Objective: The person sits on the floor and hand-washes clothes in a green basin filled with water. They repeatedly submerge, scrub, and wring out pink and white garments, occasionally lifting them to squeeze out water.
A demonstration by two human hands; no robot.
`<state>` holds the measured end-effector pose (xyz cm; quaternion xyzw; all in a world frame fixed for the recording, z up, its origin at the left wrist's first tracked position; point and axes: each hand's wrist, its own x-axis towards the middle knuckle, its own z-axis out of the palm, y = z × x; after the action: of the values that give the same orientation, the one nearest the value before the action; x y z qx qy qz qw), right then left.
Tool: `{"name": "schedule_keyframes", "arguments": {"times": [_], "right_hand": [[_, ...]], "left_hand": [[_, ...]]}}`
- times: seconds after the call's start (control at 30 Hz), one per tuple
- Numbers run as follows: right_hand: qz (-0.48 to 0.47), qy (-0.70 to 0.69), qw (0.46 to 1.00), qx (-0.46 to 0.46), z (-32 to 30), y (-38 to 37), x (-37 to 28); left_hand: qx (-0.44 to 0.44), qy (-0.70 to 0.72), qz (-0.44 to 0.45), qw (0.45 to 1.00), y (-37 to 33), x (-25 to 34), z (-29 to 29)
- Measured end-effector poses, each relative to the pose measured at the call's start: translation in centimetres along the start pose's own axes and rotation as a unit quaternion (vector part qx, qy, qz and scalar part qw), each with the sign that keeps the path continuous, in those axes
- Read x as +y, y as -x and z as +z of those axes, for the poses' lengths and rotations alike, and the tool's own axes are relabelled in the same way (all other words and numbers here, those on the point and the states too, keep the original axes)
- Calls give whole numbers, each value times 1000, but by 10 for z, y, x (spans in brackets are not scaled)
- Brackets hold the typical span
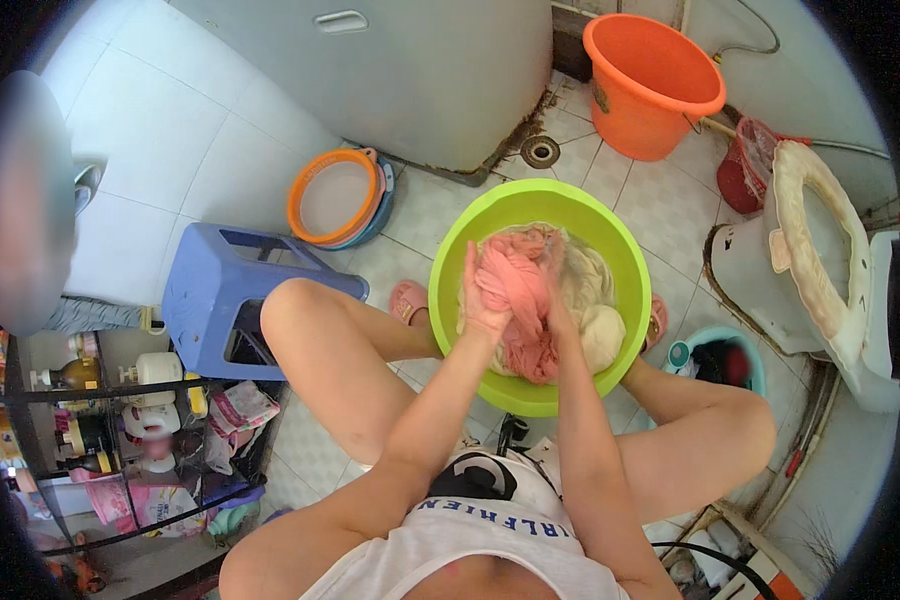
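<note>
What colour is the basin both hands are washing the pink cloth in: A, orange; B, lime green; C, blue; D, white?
B: both the left hand and the right hand grip the pink cloth inside a lime green basin on the tiled floor.

A: How many basins near the green basin point(610, 240)?

B: Counting that green one, I see three: a stack with an orange rim point(332, 196) up-left of it against the wall, though how many are nested there I cannot tell, and a teal basin point(740, 345) just to its right

A: Buckets?

B: One orange bucket point(650, 85), above and right of the green basin

A: Stools, slippers?

B: One blue stool point(235, 295) to its left; two pink slippers point(408, 300), one touching each side of it

A: Cloths inside?

B: One pink cloth point(520, 290) and one cream cloth point(595, 300), with two hands point(485, 300) in it
</note>
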<state>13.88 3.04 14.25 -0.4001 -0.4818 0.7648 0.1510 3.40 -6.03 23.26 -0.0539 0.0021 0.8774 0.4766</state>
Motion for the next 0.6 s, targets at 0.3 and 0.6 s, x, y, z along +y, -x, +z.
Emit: {"name": "schedule_keyframes", "arguments": {"times": [0.3,0.6], "right_hand": [[229,-155,953,-125,-7,40,-57],[-40,62,997,2,-82,-36,-42]], "left_hand": [[26,42,29,998,-37,21,16],[305,-214,55,926,-54,32,-76]]}}
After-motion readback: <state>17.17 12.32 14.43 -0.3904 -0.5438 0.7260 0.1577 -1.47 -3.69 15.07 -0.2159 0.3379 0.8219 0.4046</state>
